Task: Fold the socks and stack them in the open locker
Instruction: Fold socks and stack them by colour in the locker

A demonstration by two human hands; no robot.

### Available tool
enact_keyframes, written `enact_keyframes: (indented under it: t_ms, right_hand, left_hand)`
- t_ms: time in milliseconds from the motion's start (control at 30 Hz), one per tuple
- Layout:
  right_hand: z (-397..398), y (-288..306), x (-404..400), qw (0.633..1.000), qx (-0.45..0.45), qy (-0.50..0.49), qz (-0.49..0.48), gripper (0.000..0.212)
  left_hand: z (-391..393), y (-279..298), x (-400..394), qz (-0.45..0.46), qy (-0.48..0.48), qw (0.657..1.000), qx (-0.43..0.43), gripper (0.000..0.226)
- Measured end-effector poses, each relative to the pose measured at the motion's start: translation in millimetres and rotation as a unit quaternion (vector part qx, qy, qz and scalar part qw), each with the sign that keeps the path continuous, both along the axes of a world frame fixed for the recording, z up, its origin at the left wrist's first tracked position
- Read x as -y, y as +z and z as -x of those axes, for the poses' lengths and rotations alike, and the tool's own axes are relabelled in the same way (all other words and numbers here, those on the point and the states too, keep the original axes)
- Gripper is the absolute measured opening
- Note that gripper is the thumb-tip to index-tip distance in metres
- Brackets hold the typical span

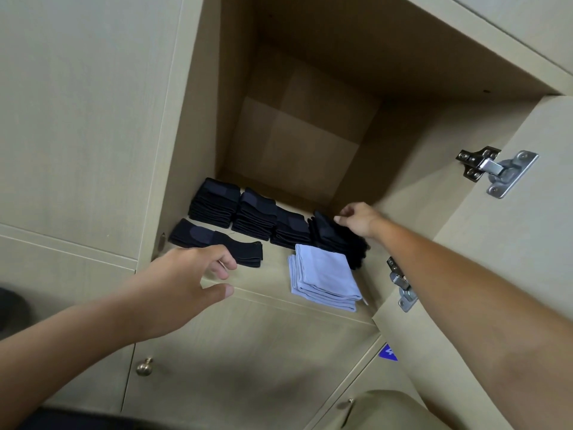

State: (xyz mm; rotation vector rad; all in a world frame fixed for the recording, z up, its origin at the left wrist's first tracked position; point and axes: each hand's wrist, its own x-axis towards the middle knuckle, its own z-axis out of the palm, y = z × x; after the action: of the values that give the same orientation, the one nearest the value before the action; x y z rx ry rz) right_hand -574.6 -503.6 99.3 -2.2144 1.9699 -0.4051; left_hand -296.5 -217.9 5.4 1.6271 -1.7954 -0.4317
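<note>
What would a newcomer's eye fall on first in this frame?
Probably the row of dark sock stacks across the floor of the open locker, with the pale blue folded pile standing out at the front. Next, the right hand touching the rightmost dark stack, and the left hand reaching with spread fingers toward a long unfolded dark sock at the front left.

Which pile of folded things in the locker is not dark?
The light blue pile, at the front of the shelf towards the right. All the other piles, and the single sock pair front left, are black or navy.
</note>
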Motion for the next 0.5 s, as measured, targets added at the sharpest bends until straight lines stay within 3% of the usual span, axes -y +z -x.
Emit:
enact_keyframes:
  t_ms: [200,500]
  right_hand:
    - [-2.7,-30.1,-4.5,0.997,-0.057,0.031,-0.037,0.032]
    - [-41.5,-28.4,-48.6,0.987,0.060,0.096,0.113,0.016]
  left_hand:
    - [-0.9,-1.3,-0.3,-0.003,0.000,1.000,0.000,0.019]
    - [-11.0,4.0,-8.1,-0.007,0.010,1.000,0.010,0.011]
